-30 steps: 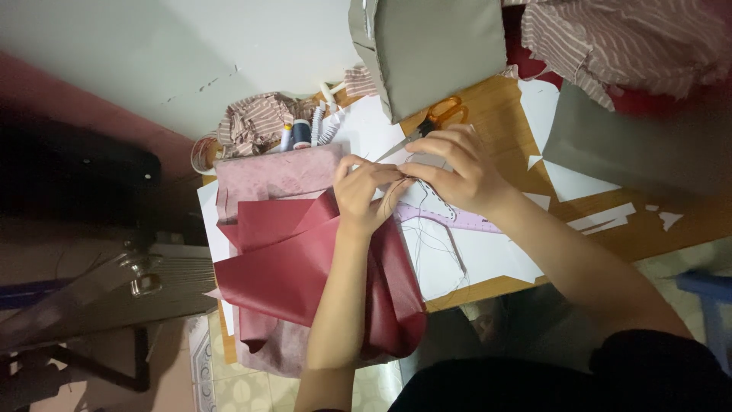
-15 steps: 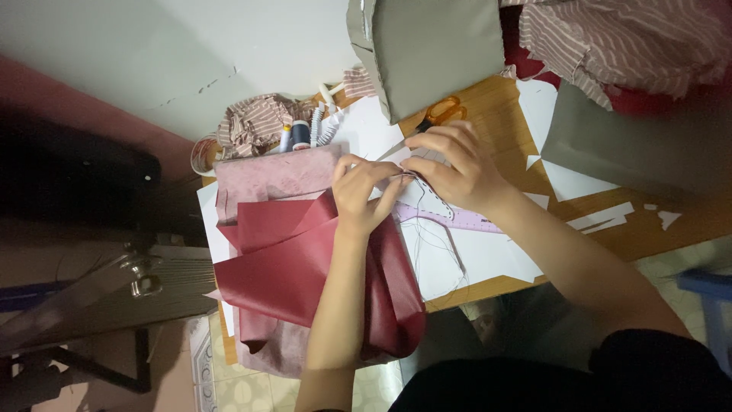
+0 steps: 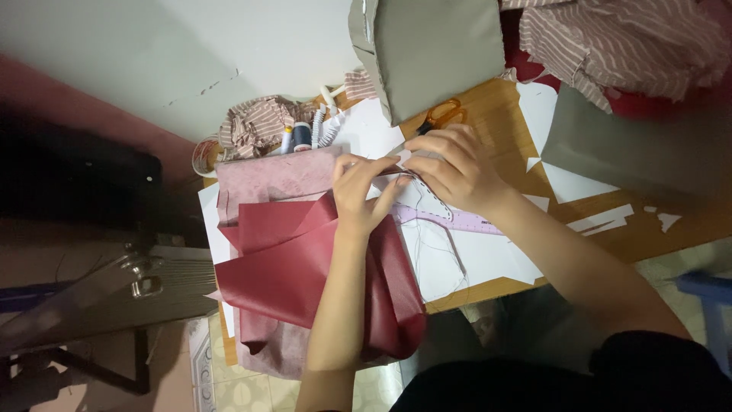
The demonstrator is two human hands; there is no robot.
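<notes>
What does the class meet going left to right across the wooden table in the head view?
Folded dark red leather-like sheet → left hand → right hand → loose white paper scraps. The orange-handled scissors lie behind the right hand, so they are left out of the order.

What is pinched between the fingertips of the left hand (image 3: 364,191) and the right hand (image 3: 450,164) is covered by the fingers themselves and cannot be made out. Just beyond the right hand, the orange scissors (image 3: 442,116) are partly hidden under the grey fabric piece (image 3: 435,53), which is cut off by the top edge. Below the grip, the purple ruler (image 3: 457,221) is hidden at one end under the right wrist. The red leather (image 3: 297,267) is partly covered by the left forearm. The spools (image 3: 301,136) left of the grip are too small to be told apart clearly.
</notes>
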